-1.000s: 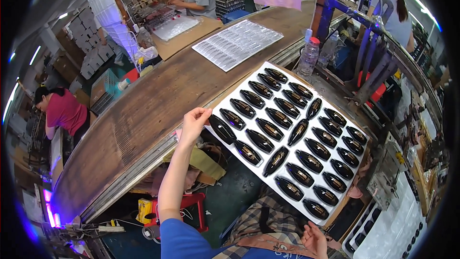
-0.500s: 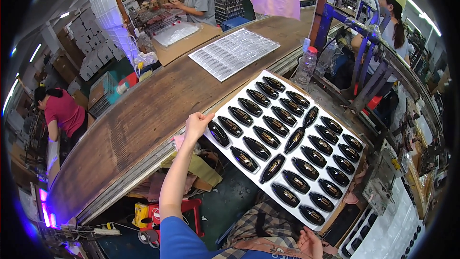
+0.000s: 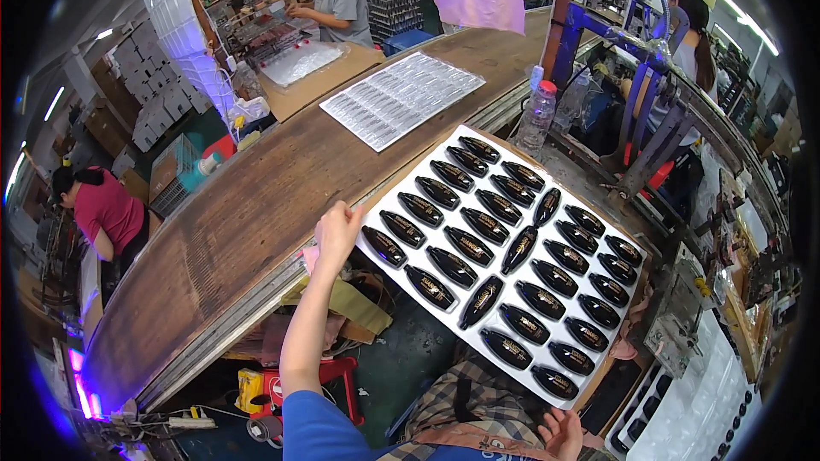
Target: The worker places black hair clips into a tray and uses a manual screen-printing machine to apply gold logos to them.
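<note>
A white moulded tray (image 3: 504, 290) holds rows of glossy black, pointed-oval pieces (image 3: 539, 300) with gold print. It lies tilted in front of me on a brown cardboard sheet (image 3: 617, 348). At the tray's left corner, my left hand (image 3: 339, 232) has its fingers closed on the edge. My right hand (image 3: 561, 435) is by the near corner, palm turned up. Its fingers are loosely bent and apart, with nothing visible in them. Whether those fingertips touch the tray's edge is hard to tell.
A long brown conveyor belt (image 3: 248, 213) curves past, carrying a silvery-white tray (image 3: 401, 98). A red-capped clear bottle (image 3: 538, 115) stands beyond my tray, next to a blue metal frame (image 3: 632, 47). At lower right lies another white tray (image 3: 675, 414). A red stool (image 3: 342, 380) is below. Co-workers sit around.
The whole view has shifted slightly. My left hand stays at the tray's corner. My right hand has turned up a little, with its fingers more visible. A person at far left has shifted posture.
</note>
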